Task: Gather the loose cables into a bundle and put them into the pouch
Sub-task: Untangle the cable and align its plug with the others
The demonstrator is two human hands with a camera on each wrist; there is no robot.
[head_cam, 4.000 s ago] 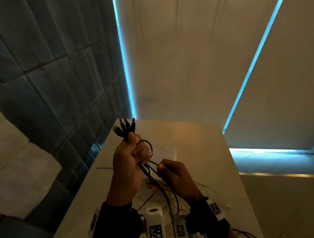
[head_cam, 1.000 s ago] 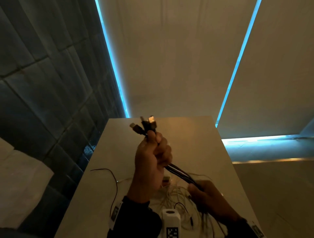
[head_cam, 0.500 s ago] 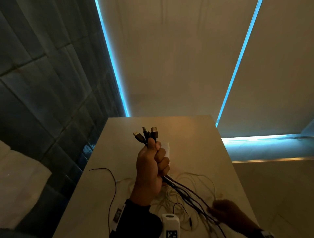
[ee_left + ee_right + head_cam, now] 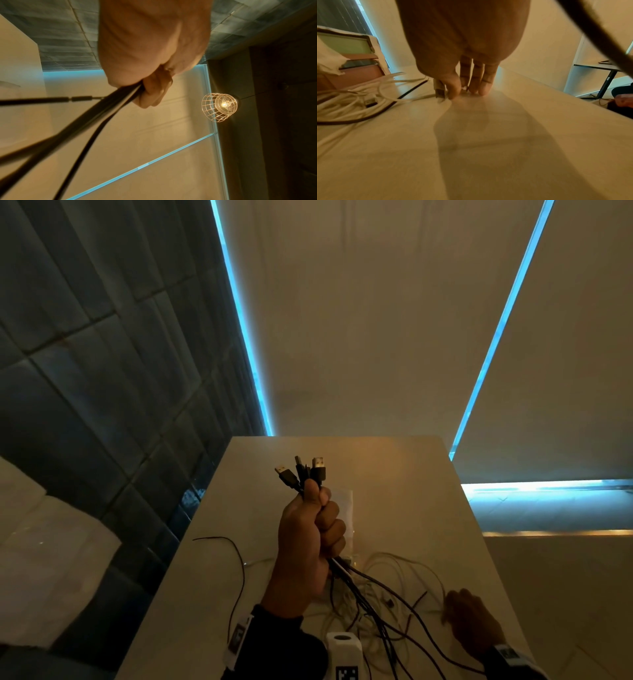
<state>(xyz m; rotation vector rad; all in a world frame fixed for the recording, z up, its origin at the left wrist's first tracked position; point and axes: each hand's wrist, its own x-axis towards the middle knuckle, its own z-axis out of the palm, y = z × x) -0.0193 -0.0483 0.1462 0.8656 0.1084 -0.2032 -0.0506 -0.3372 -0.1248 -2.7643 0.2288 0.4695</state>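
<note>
Nearest the wearer, the right hand [image 4: 471, 619] has come down onto the table [image 4: 428, 474], having let go of the dark strands it was smoothing a second ago; its straight fingers [image 4: 483, 83] now press at the surface with the thumb against the pale plug of a white cable [image 4: 439, 90] — whether that plug is actually pinched yet I cannot tell. That shift reads as the dark set being judged done and the gathering moving on to the loose white cables [image 4: 387, 580] heaped mid-table. Above them the left hand [image 4: 308, 546] stays fisted around the black cables [image 4: 373, 611], plugs [image 4: 303, 474] fanned above the thumb, tails [image 4: 96, 117] trailing down across the table. Farther back, behind that fist, a pale flat shape that is probably the pouch [image 4: 344, 503] lies on the table, nothing in it as far as shows — bundling looks roughly half done, packing not begun.
</note>
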